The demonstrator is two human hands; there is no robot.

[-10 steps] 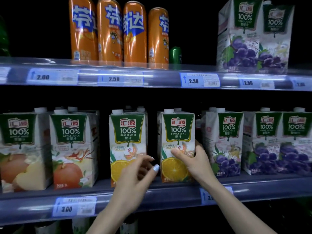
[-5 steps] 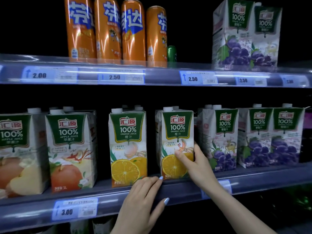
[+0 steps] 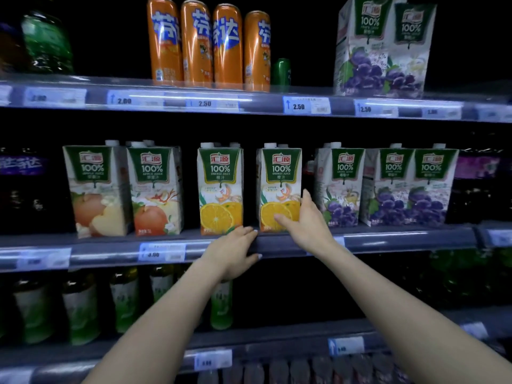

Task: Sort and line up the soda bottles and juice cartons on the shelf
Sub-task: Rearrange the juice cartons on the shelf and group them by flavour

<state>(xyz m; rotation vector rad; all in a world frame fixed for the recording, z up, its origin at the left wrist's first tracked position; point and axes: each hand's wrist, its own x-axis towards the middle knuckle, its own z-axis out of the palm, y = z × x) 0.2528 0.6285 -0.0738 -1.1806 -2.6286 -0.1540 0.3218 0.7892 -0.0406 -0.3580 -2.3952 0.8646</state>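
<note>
On the middle shelf (image 3: 388,239) stand juice cartons in a row: two apple cartons (image 3: 124,189) at the left, two orange cartons in the centre, grape cartons (image 3: 388,187) at the right. My right hand (image 3: 303,220) grips the lower right corner of the right orange carton (image 3: 279,176), thumb on its front. My left hand (image 3: 235,250) lies flat, fingers spread, on the shelf's front rail below the left orange carton (image 3: 220,187) and holds nothing. Several orange soda bottles (image 3: 210,42) stand on the top shelf.
Two grape cartons (image 3: 385,45) and a green can (image 3: 281,72) sit on the top shelf, with a green bottle (image 3: 45,42) at far left. Green-labelled bottles (image 3: 80,309) fill the shelf below. Dark purple soda bottles (image 3: 19,184) flank the carton row. Price tags line the rails.
My left hand let go of the left orange carton and dropped onto the shelf rail. My right hand stays on the right orange carton. The view has pulled back, showing lower shelves.
</note>
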